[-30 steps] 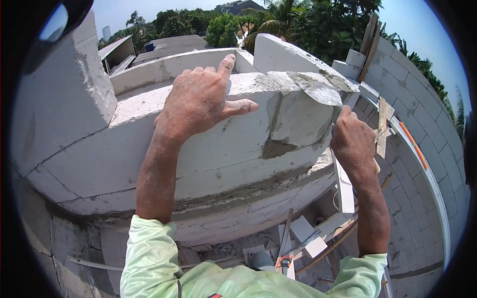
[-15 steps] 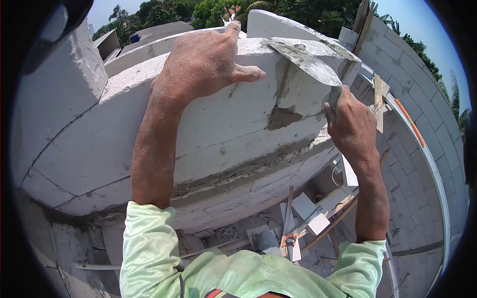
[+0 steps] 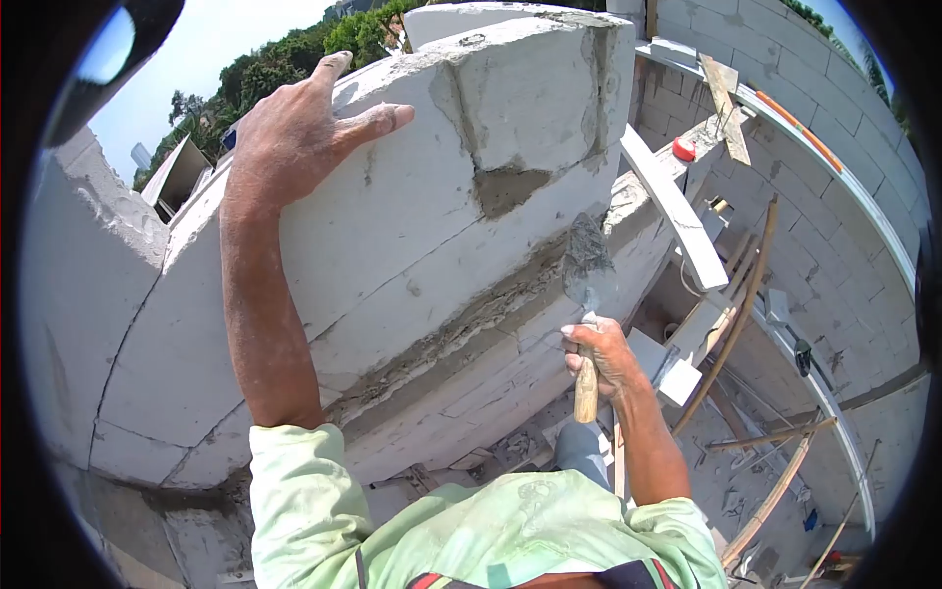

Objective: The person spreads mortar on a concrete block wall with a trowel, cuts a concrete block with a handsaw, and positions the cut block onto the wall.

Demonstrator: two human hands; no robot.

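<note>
One block wall (image 3: 412,206), left grip (image 3: 294,142) apparently touching; right grip (image 3: 610,360) holds one trowel (image 3: 589,280).

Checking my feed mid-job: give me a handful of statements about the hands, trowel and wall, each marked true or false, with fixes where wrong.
1. The right hand holds the trowel by its wooden handle. True.
2. The left hand is at the top edge of the block wall, thumb spread from the index finger. True.
3. The trowel's handle points toward the wall. False: the blade does.
4. A dark patch shows on the wall's near face. True.
5. The person wears dark blue sleeves. False: the shirt is pale green, sleeves included.
</note>
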